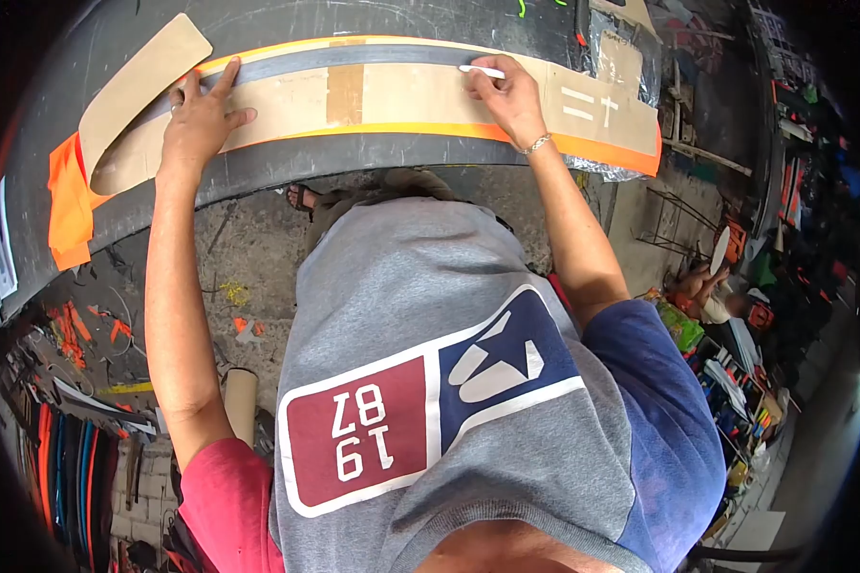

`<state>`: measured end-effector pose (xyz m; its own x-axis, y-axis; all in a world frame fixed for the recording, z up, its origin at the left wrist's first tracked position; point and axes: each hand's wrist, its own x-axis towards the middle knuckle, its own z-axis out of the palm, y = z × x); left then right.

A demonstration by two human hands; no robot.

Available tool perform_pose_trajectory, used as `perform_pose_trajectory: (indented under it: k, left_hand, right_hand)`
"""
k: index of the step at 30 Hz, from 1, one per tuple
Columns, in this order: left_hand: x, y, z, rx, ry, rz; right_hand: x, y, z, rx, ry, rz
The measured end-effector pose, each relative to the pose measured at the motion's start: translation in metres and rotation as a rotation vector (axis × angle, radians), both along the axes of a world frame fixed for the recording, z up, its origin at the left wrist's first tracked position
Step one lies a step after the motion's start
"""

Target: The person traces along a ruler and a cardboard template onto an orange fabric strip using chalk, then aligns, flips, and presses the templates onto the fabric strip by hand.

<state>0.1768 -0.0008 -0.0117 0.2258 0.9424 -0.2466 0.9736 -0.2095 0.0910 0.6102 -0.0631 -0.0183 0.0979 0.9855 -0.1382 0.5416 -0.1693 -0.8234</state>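
Head view, from the left: orange fabric (70, 201) hangs over the near edge of the dark worktable (382, 156) by its left end. Beside it begins the long cardboard pattern (287, 100), which lies along the near edge, its left part sweeping round in a curved flap (143, 74). The left hand (201, 124) grips nothing; its fingers are spread on the pattern near a grey strip (392, 57), which may be a ruler. Pressing flat and spreading the fingers wide should keep the layers from creeping. Midway stands a brown tape patch (345, 94). Farther right, the right hand (511, 100) pinches a white pen (482, 72), its tip by the strip; I cannot tell whether it touches. A steady, low angle and light pressure would suit an even line. White marks (592, 107) show on the pattern towards the worktable's right end, with orange fabric showing beneath.
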Motion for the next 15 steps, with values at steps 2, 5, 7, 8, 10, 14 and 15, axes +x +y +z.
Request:
perform_pose_trajectory:
  k: [2, 5, 7, 8, 10, 14, 15]
  left_hand:
    - [0.0, 0.0, -0.001, 0.001, -0.001, -0.001]
    - [-0.001, 0.0, -0.004, 0.025, 0.02, -0.014]
    - [-0.002, 0.0, -0.004, 0.034, 0.025, -0.031]
    - [-0.001, 0.0, -0.004, 0.033, 0.032, -0.032]
    - [0.0, 0.0, -0.002, 0.03, 0.049, -0.033]
    - [0.002, 0.001, 0.001, -0.043, 0.018, 0.018]
    - [0.0, 0.002, -0.001, -0.037, 0.002, 0.01]
  right_hand:
    - [0.01, -0.004, -0.003, 0.027, -0.013, -0.039]
    - [0.011, -0.006, -0.002, 0.08, -0.142, 0.011]
    - [0.004, -0.007, 0.007, 0.109, -0.196, 0.03]
    - [0.002, -0.008, 0.012, 0.122, -0.224, 0.039]
    - [0.003, -0.008, 0.01, 0.117, -0.232, 0.037]
    - [0.002, -0.004, 0.009, 0.111, -0.26, 0.061]
    - [0.001, -0.004, 0.011, 0.081, -0.284, 0.06]
